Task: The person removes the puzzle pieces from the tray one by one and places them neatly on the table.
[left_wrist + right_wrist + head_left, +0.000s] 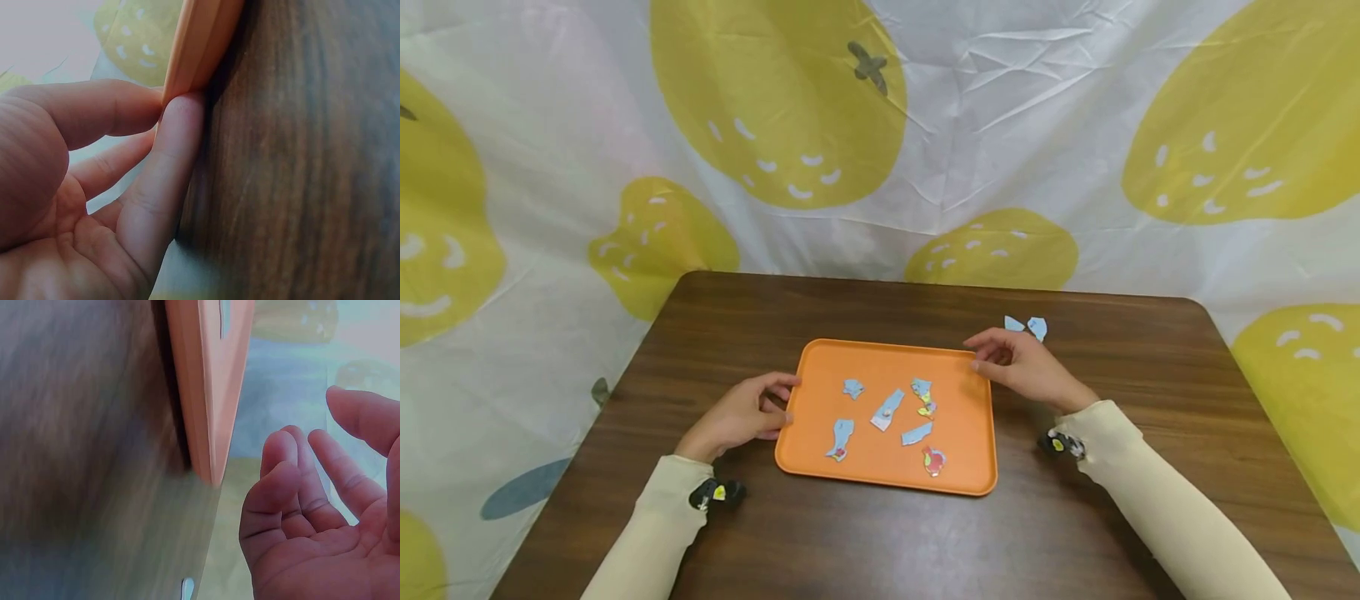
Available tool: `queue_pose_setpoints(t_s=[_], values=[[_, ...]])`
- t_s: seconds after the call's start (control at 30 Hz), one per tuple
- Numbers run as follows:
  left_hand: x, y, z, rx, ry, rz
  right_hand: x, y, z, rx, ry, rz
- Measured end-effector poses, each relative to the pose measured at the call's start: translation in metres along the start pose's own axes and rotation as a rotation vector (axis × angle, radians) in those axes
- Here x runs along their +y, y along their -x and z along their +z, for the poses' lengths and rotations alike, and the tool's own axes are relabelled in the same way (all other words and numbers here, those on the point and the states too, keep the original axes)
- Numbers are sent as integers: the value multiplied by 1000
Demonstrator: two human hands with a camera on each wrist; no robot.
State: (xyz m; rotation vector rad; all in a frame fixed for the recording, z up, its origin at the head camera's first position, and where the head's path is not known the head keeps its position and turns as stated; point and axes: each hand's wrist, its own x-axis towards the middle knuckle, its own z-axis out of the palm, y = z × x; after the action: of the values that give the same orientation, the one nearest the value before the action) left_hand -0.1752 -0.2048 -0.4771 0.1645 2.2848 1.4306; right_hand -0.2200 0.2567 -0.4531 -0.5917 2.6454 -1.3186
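Note:
An orange tray (865,467) lies on the brown table, with several light-blue paper-like cutouts on it. Among these are a strip with a white end (887,410), a small star-like piece (853,388) and a piece with a red patch (934,461). My left hand (741,414) grips the tray's left edge; in the left wrist view thumb and a finger meet at its rim (194,56). Over the far right corner, my right hand (1026,367) hovers with loosely bent fingers. The right wrist view shows that hand (319,531) apart from the tray wall, holding nothing.
Two more light-blue pieces, one pointed (1013,323) and one rounded (1037,327), lie behind the right hand on the table (1120,375). A white curtain with yellow fruit shapes (955,133) hangs behind the table and along its sides.

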Motion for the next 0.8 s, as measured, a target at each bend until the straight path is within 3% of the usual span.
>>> queue_pose_setpoints(t_s=[0.37,0.8], values=[[1,0,1,2,-2,-1,-9,-3,19,-88,13,-92],[0,1,1,-3,3,3,-10,-8,48,-225,-45,-103]])
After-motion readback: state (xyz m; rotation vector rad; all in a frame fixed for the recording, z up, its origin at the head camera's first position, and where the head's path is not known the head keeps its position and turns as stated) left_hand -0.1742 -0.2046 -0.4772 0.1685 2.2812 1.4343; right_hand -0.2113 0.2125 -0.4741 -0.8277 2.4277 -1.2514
